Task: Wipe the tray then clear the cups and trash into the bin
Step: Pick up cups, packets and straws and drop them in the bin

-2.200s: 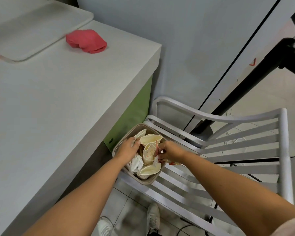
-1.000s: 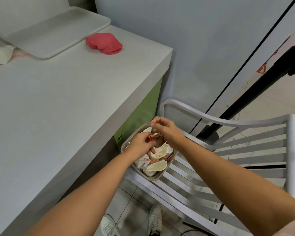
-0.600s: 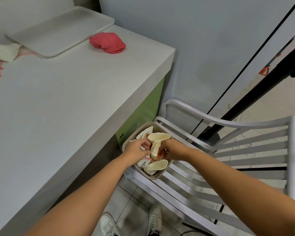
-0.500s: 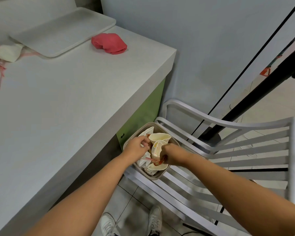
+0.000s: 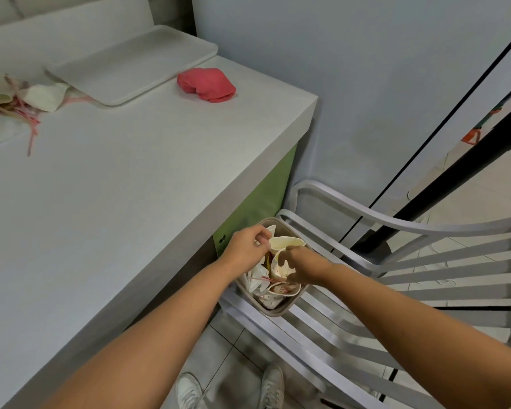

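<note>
Left hand [image 5: 248, 246] at the top cup [image 5: 286, 242]: I cannot tell its grip. Right hand [image 5: 306, 265] grips the dotted cup [image 5: 278, 270].

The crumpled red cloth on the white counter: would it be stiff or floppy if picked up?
The crumpled red cloth would probably droop limply, since it lies in soft rounded folds. Loosely bunched, it looks light for its bulk. Pushed along the white counter, it would likely drag and unfold rather than roll.

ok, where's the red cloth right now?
Head view, upper centre: the red cloth lies on the white counter, just right of the tray, near the counter's wall-side corner.
</note>
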The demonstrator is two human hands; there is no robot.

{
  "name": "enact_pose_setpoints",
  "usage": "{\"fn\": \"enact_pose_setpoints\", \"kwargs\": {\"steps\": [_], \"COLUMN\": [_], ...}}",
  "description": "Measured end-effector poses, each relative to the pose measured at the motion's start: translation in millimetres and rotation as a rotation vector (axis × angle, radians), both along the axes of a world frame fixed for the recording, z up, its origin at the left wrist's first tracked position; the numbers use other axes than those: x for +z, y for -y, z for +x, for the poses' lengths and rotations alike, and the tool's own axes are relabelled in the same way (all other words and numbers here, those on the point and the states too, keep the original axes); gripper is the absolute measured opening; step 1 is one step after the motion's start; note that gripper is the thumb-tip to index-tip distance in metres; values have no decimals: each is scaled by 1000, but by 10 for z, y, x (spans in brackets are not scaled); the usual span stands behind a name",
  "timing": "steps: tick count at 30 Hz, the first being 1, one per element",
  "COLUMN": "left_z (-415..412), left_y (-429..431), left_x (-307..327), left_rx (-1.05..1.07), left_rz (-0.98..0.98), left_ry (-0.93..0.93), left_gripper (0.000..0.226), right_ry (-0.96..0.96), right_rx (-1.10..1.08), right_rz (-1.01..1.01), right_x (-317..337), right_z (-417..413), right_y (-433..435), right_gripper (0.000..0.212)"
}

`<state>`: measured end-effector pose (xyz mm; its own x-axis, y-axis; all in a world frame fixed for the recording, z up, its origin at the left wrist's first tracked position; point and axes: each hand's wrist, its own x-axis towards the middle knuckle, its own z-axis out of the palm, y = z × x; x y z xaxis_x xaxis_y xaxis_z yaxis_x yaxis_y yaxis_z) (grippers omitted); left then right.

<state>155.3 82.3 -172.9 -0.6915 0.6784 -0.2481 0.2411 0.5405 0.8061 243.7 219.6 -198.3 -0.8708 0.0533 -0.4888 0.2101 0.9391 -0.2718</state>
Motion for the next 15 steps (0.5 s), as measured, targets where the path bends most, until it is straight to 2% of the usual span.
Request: {"fn": "enact_pose_setpoints", "kwargs": {"steps": [5,8,10,12,15], "left_z": [-70,-170,-279,-405,-644], "left_y": [5,59,149,261,508], "left_x": [343,643,847,997,1133], "left_rx": [66,169,243,285,346], "left_rz": [163,298,364,386,345], "left_ry": [-53,-180,-272,-329,-384], "left_gripper": [13,12,12,13,17], "right_ry": [-72,-165,-291,-413,-485], "right_rx": [86,117,82,56,67], "right_rz": [6,18,-11,-46,-65], "right_x": [581,933,1146,1290,1454], "right_z": [-335,-577,-736,-877,-1101], "right_y": [102,234,358,475,683], "right_gripper": [25,8,17,13,17]}}
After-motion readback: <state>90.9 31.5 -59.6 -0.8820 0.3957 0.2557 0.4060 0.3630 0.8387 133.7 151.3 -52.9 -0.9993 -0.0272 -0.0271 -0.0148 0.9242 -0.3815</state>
